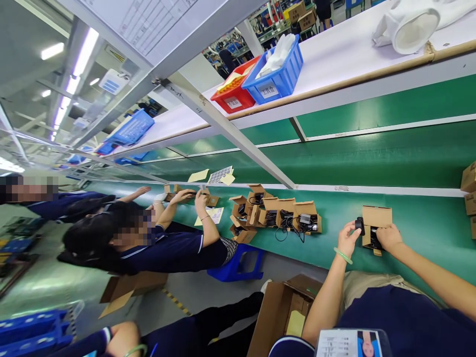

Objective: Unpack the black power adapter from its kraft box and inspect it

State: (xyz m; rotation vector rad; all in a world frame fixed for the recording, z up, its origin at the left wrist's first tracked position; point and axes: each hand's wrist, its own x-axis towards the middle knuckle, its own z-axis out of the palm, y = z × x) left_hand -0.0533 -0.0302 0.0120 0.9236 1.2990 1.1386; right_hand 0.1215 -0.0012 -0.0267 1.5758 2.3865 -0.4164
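My left hand (347, 241), with a pale green bangle at its wrist, grips a small black device (359, 225) just left of an open cardboard box (377, 216). The box stands on the green bench with its lid folded back, and black items show inside it. At the box's right side is my right hand (390, 239); its curled fingers reach into the opening, and what they pinch is hidden. Further left on the bench, several opened small boxes (286, 204) hold black cables and devices, some cables hanging over the front.
Brown boxes (469, 177) sit at the bench's right end. A large carton (269, 317) stands on the floor left of me. Co-workers (178, 250) work along the left. A raised shelf bears a blue bin (293, 74), a red bin (241, 101) and white cloth (414, 29).
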